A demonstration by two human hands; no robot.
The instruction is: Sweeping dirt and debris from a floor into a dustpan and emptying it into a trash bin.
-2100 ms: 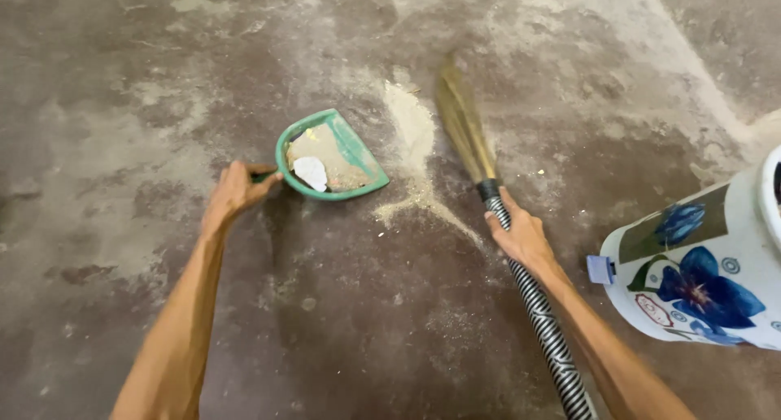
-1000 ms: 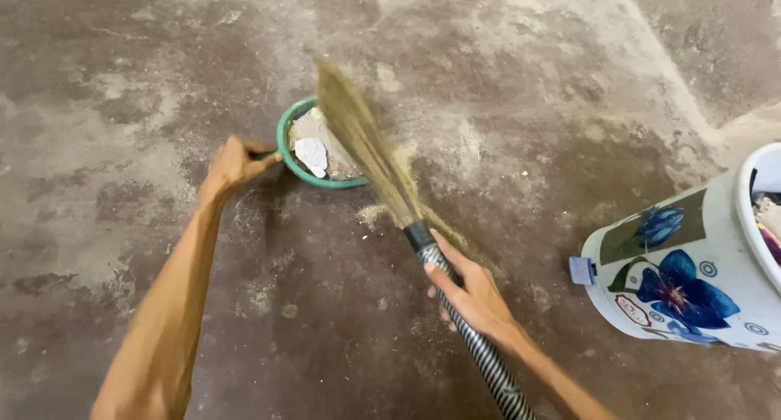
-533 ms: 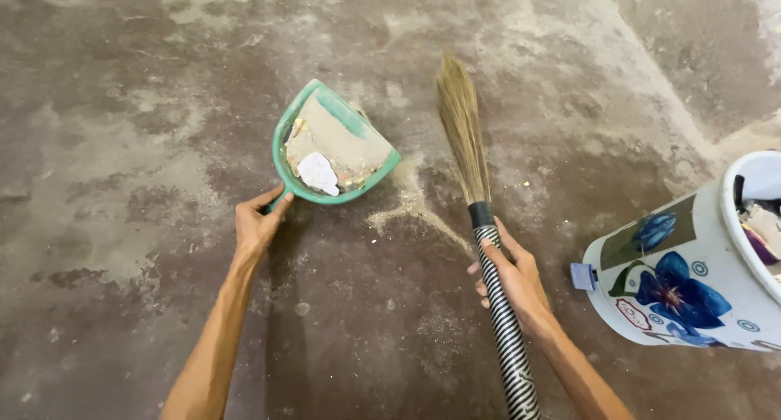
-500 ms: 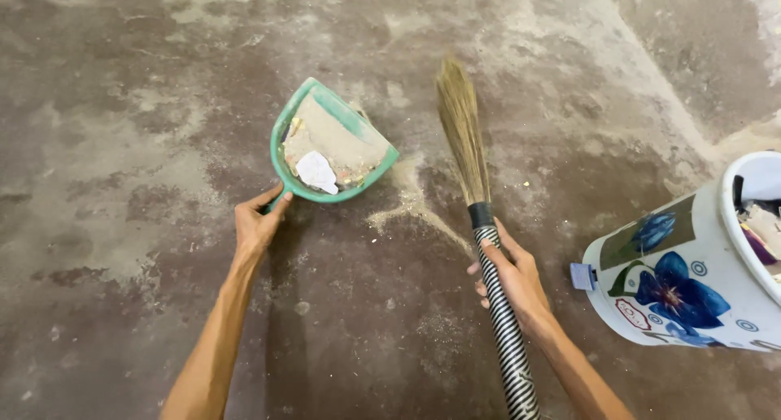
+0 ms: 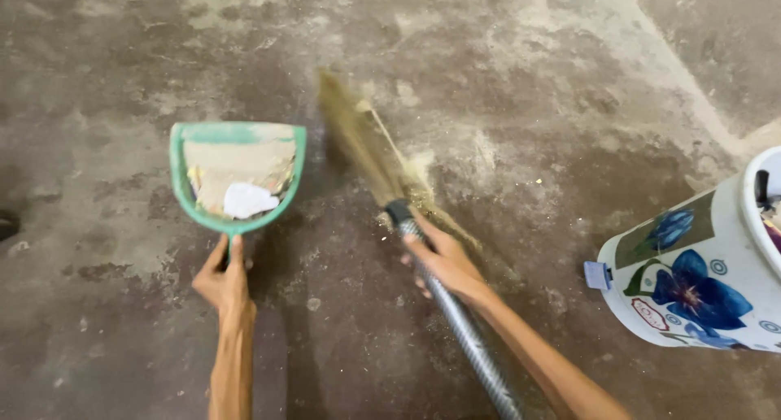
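Observation:
My left hand (image 5: 224, 278) grips the short handle of a green dustpan (image 5: 181, 192), which sits on the concrete floor with its mouth pointing away from me. Sandy dust and a white scrap of paper (image 5: 247, 200) lie inside it. My right hand (image 5: 443, 261) is closed around the striped handle of a grass broom (image 5: 366, 152). The broom's bristles are blurred and lie to the right of the dustpan, over a thin streak of sandy dust (image 5: 423, 180).
A white plastic bin (image 5: 708, 274) with blue flower prints stands at the right edge, with rubbish inside. The floor is stained grey concrete (image 5: 529, 78) with pale patches.
The dustpan has shifted left and turned so its mouth faces straight ahead. The broom has swung left toward it, bristles now blurred with motion. The dust streak looks thinner.

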